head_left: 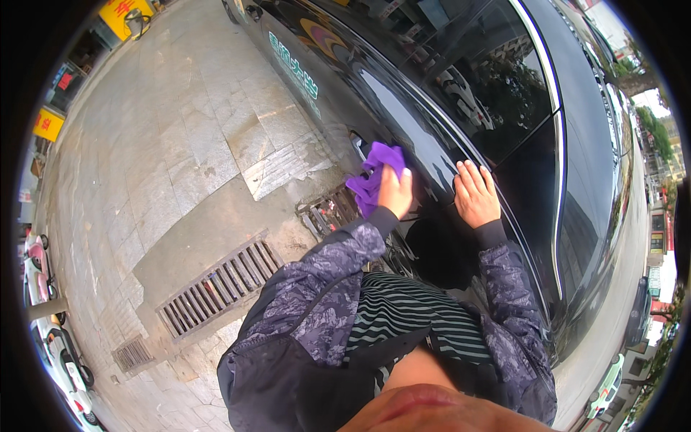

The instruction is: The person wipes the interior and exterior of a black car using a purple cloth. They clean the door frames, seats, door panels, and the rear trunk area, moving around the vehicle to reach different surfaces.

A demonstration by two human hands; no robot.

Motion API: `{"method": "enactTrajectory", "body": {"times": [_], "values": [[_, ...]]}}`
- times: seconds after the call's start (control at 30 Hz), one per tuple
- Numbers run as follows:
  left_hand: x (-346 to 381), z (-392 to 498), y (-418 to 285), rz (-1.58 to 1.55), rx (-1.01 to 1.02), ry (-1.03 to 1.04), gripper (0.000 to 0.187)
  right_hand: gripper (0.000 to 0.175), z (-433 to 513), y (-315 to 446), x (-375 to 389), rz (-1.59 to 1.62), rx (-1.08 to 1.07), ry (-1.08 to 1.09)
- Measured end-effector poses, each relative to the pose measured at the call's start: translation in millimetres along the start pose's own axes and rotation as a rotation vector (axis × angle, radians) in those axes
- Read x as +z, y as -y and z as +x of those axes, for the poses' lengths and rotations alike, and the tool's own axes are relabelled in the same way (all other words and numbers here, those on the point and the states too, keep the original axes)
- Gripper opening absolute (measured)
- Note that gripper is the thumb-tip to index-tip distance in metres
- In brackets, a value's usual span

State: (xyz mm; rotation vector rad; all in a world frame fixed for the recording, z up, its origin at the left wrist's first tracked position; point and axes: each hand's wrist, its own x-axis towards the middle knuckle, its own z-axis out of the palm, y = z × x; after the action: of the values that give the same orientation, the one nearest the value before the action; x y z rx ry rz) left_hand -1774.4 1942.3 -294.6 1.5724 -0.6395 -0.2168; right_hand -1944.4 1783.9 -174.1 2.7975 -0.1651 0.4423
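Note:
A glossy black car [432, 135] runs diagonally in front of me, with green and white lettering on its lower side. My left hand [395, 189] grips a bunched purple cloth [372, 181] against or close beside the car's side; the contact itself is hidden. To its right, my right hand [476, 195] lies flat on the black body panel just below the window's chrome trim, fingers together and holding nothing. Dark tinted windows [486, 70] above it reflect a white vehicle and trees.
A metal drain grate [218, 289] is set in the pavement [178, 135] at lower left, and another [329, 210] lies below the cloth. Parked scooters [67, 356] line the far left. A green and white car [605, 386] stands at lower right.

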Motion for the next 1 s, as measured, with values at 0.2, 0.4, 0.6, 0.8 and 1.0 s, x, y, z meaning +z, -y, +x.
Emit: {"method": "enactTrajectory", "body": {"times": [0.2, 0.4, 0.6, 0.8, 1.0], "values": [[20, 28, -32, 0.576, 0.136, 0.193, 0.057, 0.029, 0, 0, 1, 0.051, 0.028, 0.017], [-9, 175, -14, 0.840, 0.237, 0.034, 0.058, 0.036, 3, 1, -3, -0.010, 0.026, 0.047], [-27, 321, 9, 0.946, 0.016, -0.055, 0.069, 0.033, 8, 1, -8, 0.017, 0.038, 0.050], [-80, 442, 22, 0.891, -0.251, -0.072, 0.072, 0.032, 11, -4, -12, 0.022, 0.046, 0.042], [-88, 448, 52, 0.811, -0.294, -0.211, 0.067, 0.029, 5, -7, -8, 0.025, 0.050, 0.052]]}}
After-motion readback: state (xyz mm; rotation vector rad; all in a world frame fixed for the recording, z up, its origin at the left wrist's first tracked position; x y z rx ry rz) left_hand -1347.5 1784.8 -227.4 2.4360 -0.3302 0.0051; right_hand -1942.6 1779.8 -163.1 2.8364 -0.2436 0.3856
